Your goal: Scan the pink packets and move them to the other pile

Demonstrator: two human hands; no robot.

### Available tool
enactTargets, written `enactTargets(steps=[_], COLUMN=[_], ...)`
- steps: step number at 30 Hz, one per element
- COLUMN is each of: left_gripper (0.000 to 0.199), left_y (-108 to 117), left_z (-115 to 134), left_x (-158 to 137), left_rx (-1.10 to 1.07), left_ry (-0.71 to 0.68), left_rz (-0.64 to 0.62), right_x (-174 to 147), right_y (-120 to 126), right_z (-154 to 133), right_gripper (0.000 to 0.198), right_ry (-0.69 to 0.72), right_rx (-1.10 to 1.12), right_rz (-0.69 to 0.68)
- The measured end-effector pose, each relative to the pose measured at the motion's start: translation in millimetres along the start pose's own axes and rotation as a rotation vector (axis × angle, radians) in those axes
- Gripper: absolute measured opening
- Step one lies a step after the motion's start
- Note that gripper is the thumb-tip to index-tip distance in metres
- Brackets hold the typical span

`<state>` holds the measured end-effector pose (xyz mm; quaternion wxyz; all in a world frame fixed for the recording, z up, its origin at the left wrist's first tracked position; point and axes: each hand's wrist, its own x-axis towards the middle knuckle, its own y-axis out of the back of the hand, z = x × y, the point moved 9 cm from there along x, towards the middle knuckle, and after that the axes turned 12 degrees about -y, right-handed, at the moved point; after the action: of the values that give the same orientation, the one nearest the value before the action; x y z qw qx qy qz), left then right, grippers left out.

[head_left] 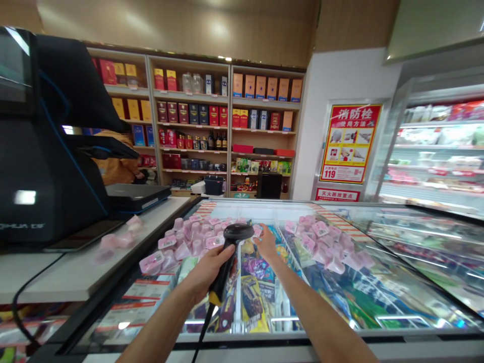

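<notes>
My left hand [210, 267] is wrapped around the handle of a black and yellow barcode scanner [238, 231], its cable trailing down toward me. Just right of the scanner head, my right hand [266, 244] grips a small pink cup [257, 231] by its side, partly hidden by the fingers. Beneath both hands lies the glass top of a chest freezer [181, 322]. A heap of pink cups [189, 236] with white labels spreads over the glass on the left. On the right sits a second heap of pink cups [325, 242].
A black checkout terminal [56, 151] stands on a white counter [71, 275] at the left, where a few more pink cups [111, 243] lie. Behind are shelves of boxed bottles [230, 113]. A person in orange [113, 164] is partly hidden. A lit display fridge [438, 151] stands right.
</notes>
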<state>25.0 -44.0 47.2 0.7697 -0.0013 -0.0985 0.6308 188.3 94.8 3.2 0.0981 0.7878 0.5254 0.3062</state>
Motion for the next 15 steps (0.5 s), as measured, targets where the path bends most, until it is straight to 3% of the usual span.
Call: enactTargets(steps=[3,6,9,13,15], left_gripper=[0.025,0.026,0.027,0.026,0.025], left_y=[0,0,-3,-11,-15], left_z=[-4,-9,-14,-14,-12], left_x=[6,11,14,17,18], left_rx=[0.003,0.007,-0.011,-0.036,-0.042], left_ry=[0.005,0.011,0.020,0.019,0.023], left_rz=[0.012,0.022,0.026,0.037,0.046], right_x=[-3,-5,-1,3,2], right_y=[-4,13,58,135,157], right_z=[-8,-9,1,24,34], right_gripper=[0.053,0.052,0.043,0.034,0.028], right_ry=[0.048,0.105,0.093,-0.065,-0.137], right_rx=[-0.077,-0.225,-0.454,-0.787,-0.911], right_rz=[-0.021,-0.031,0.040,0.237,0.260])
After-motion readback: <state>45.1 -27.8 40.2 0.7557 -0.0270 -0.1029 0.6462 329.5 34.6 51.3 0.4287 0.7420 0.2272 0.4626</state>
